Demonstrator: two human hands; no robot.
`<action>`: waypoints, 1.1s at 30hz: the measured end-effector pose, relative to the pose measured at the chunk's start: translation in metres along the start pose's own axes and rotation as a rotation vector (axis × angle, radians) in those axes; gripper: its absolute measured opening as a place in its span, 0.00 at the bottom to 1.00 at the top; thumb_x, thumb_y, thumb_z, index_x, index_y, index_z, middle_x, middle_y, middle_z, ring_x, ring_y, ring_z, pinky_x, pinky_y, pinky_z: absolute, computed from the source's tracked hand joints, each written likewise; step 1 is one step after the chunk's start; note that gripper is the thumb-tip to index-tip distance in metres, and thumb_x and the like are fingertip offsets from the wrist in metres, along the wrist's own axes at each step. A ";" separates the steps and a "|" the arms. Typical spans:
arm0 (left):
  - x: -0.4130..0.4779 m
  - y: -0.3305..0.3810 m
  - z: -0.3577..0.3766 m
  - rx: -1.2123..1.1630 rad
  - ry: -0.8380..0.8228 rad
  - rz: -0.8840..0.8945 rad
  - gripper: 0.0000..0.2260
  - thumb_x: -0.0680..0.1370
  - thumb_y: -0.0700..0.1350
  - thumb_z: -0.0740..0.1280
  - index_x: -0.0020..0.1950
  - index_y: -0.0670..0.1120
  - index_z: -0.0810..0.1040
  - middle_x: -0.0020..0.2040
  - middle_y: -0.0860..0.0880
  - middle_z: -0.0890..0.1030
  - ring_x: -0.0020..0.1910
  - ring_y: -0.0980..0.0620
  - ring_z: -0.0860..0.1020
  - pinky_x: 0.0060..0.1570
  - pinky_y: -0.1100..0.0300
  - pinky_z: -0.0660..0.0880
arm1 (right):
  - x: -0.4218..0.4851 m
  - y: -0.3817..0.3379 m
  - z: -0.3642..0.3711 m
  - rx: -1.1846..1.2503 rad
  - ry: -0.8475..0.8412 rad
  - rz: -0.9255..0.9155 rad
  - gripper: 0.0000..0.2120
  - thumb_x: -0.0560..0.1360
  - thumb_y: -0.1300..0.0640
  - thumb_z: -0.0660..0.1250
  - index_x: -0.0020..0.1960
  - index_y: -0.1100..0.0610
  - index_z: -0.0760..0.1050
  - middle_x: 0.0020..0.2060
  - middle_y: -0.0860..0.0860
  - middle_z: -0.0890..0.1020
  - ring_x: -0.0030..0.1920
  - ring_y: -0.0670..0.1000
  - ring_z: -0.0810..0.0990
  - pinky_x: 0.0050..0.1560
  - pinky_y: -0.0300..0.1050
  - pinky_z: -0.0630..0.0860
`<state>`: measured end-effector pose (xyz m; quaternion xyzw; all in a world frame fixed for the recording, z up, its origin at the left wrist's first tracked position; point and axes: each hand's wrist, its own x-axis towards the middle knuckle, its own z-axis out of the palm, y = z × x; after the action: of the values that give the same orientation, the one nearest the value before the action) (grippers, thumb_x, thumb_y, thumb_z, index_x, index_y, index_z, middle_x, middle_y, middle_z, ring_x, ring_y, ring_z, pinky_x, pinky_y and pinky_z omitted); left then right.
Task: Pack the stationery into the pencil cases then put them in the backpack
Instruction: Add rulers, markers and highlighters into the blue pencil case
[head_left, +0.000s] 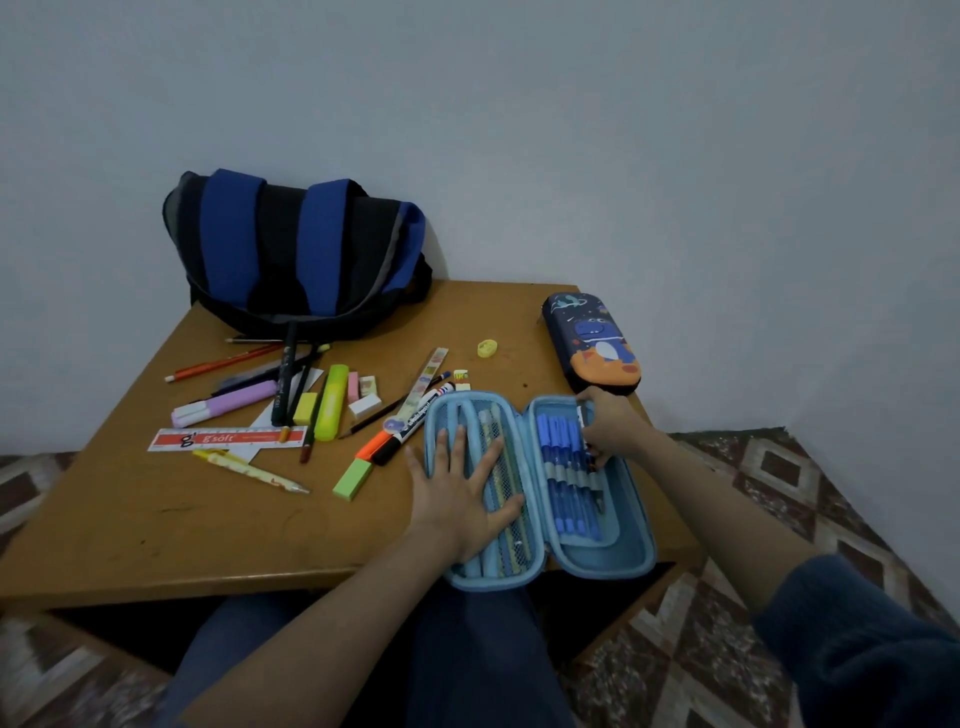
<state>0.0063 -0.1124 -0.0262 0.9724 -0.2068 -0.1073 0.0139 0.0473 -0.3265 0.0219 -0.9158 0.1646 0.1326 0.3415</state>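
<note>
The open pencil case (597, 558), at 5 o'clock on the table (156, 519), looks light with a stiff shell, best taken by the rim, while the left hand (457, 488) presses flat on its mesh half and the right hand (613, 428) pinches a pen (583, 415) at its 1 o'clock corner.

One open pencil case (608, 551), one closed pencil case (597, 343), one backpack (296, 249), one yellow sharpener (487, 348), one red ruler (228, 438), one pastel ruler (427, 387).
</note>
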 end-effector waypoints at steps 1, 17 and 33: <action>0.000 0.000 0.000 -0.004 0.002 0.001 0.32 0.75 0.70 0.41 0.73 0.59 0.31 0.76 0.44 0.34 0.74 0.42 0.33 0.68 0.33 0.36 | -0.001 -0.001 -0.001 -0.008 0.008 -0.006 0.26 0.75 0.71 0.59 0.70 0.59 0.61 0.42 0.58 0.74 0.31 0.53 0.75 0.20 0.40 0.75; 0.002 -0.002 0.003 -0.042 0.005 0.009 0.32 0.75 0.70 0.41 0.73 0.60 0.31 0.76 0.44 0.33 0.74 0.42 0.32 0.67 0.32 0.34 | -0.022 -0.003 0.012 -0.294 0.021 0.011 0.22 0.75 0.66 0.60 0.68 0.65 0.61 0.55 0.63 0.75 0.47 0.59 0.78 0.45 0.52 0.78; -0.034 -0.134 -0.014 -0.300 0.493 -0.157 0.28 0.80 0.60 0.52 0.77 0.50 0.52 0.78 0.48 0.46 0.77 0.50 0.45 0.74 0.51 0.42 | -0.025 -0.044 0.018 -0.326 0.134 -0.192 0.20 0.75 0.61 0.61 0.67 0.61 0.67 0.44 0.56 0.76 0.36 0.53 0.74 0.34 0.45 0.71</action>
<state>0.0332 0.0238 -0.0149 0.9693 -0.1032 0.1018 0.1987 0.0400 -0.2774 0.0433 -0.9772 0.0754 0.0632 0.1882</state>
